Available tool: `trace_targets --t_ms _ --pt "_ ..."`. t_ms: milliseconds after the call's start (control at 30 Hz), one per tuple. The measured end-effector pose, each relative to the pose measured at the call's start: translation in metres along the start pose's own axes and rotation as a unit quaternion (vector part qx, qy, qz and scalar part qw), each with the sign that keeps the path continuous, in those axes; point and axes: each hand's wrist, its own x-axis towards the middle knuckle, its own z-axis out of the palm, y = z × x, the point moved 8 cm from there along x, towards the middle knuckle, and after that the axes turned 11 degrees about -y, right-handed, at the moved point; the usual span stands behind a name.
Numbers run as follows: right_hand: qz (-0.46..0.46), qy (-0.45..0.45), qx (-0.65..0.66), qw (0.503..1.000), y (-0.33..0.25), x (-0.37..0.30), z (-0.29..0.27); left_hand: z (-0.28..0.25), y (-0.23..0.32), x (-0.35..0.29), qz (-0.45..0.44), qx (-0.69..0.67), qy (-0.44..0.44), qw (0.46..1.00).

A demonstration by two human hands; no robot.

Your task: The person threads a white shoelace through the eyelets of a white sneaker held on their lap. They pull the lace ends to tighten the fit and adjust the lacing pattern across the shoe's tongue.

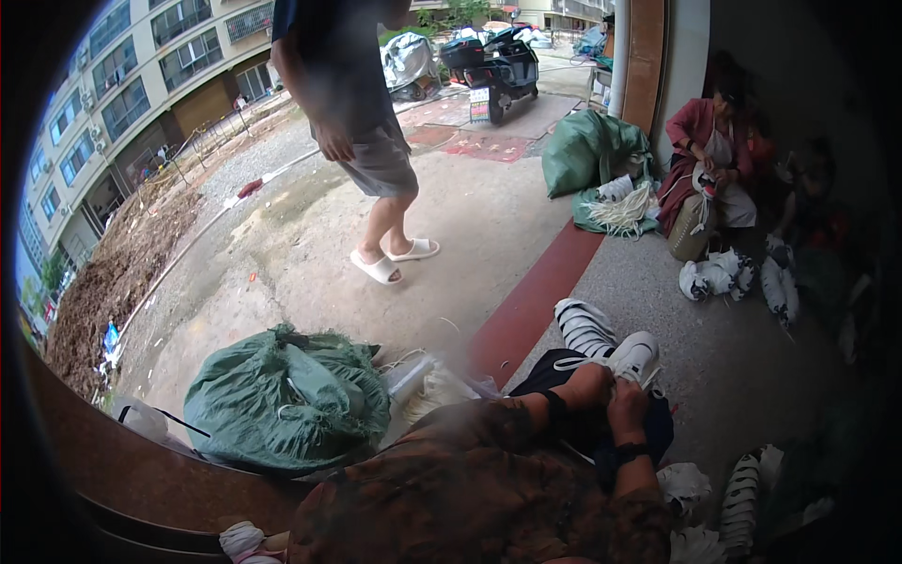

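Note:
A white sneaker (634, 355) rests over my dark-clad lap (537, 373), its toe pointing away from me. My left hand (591, 384) is closed at its near left side, and my right hand (627, 410) is closed at its near end. The fingertips of both hands meet on the shoe; whether they pinch a lace there is too small to tell. A white shoelace (567, 363) loops out left of the shoe. Just beyond lies a row of nested white shoe pieces with dark gaps (584, 329).
A green woven sack (287, 399) and white laces (437, 390) lie to my left. Shoes (684, 484) are heaped at my right. Another seated person (714, 160) handles a shoe near a green sack (592, 150). Someone in white slides (381, 268) stands outside; a scooter (493, 70) is parked behind.

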Motion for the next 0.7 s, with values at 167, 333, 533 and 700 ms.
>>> trace_targets --t_ms 167,333,533,700 --pt "-0.017 0.011 -0.024 1.000 0.005 0.014 0.021 -0.004 -0.024 0.003 0.074 -0.138 0.006 0.988" --pt "-0.071 -0.020 -0.046 0.996 0.004 0.015 0.026 -0.004 -0.017 0.001 0.094 -0.153 0.012 0.984" --pt "-0.126 0.076 0.069 0.987 0.007 -0.024 -0.027 -0.013 -0.022 -0.005 -0.020 -0.195 -0.010 0.981" --pt "-0.075 0.074 0.219 0.970 0.048 -0.082 -0.048 -0.011 -0.024 -0.012 -0.068 -0.276 -0.002 0.959"
